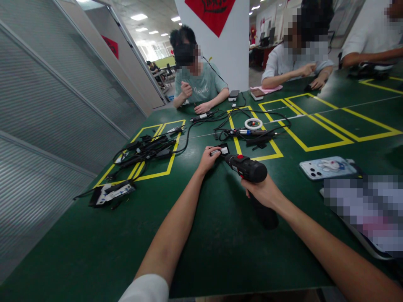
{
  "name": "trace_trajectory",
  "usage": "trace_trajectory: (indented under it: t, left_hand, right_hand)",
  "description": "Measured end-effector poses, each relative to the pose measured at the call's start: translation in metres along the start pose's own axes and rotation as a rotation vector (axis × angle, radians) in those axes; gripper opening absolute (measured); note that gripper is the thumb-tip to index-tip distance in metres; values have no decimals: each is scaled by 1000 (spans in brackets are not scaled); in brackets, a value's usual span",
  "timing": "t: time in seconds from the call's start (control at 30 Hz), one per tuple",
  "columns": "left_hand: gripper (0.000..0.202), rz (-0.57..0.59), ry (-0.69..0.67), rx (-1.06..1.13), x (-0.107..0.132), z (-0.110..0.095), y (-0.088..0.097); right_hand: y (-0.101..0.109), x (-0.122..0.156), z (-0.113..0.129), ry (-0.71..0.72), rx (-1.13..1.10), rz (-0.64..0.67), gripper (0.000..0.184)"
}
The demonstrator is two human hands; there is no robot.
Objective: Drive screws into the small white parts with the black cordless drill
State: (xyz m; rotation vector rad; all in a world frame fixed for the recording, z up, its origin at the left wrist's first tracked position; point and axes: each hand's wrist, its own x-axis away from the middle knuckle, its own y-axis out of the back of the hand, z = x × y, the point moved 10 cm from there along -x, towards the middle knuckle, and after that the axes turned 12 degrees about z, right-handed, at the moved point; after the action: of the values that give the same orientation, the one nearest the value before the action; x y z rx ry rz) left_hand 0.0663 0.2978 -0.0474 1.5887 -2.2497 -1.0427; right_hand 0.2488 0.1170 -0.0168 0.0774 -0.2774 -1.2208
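My right hand [260, 191] is wrapped round the grip of a black cordless drill [247, 167] with red details. The drill lies nearly level, its chuck pointing left toward my other hand. In front of me, my left hand [209, 160] is closed on a small flat black piece with a white part [224, 149], holding it at the table top. The drill's tip is close to this piece; whether they touch I cannot tell. My fingers cover the piece's near left side.
Black cables and tools [145, 151] lie heaped at the left. A white tape roll [253, 123] and a corded pen-like tool [248, 132] are beyond the drill. At right lie a phone [327, 167] and a blurred flat item [365, 214]. Co-workers sit across the green table [201, 251].
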Motion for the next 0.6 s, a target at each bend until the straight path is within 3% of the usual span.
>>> trace_trajectory:
  t: [0.6]
  left_hand:
    - [27,0,3,19,0,2,0]
  right_hand:
    - [1,2,2,-11,-19,-7,16]
